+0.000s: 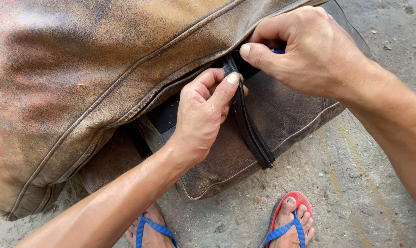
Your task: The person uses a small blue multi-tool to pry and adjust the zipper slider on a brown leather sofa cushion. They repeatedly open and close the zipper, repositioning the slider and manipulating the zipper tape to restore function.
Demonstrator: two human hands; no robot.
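rough concrete floor [354, 193] fills the lower right; a worn brown leather cushion [79, 82] fills the upper left. left hand [203, 115] pinches the black zipper tape [251, 133]; right hand [304, 50] pinches something blue at the zipper's top. keeping the tape taut looks wise.

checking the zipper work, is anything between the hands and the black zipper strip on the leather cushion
Nothing visible does. The left hand pinches the black zipper strip directly, and the right hand grips its upper end at the cushion seam.
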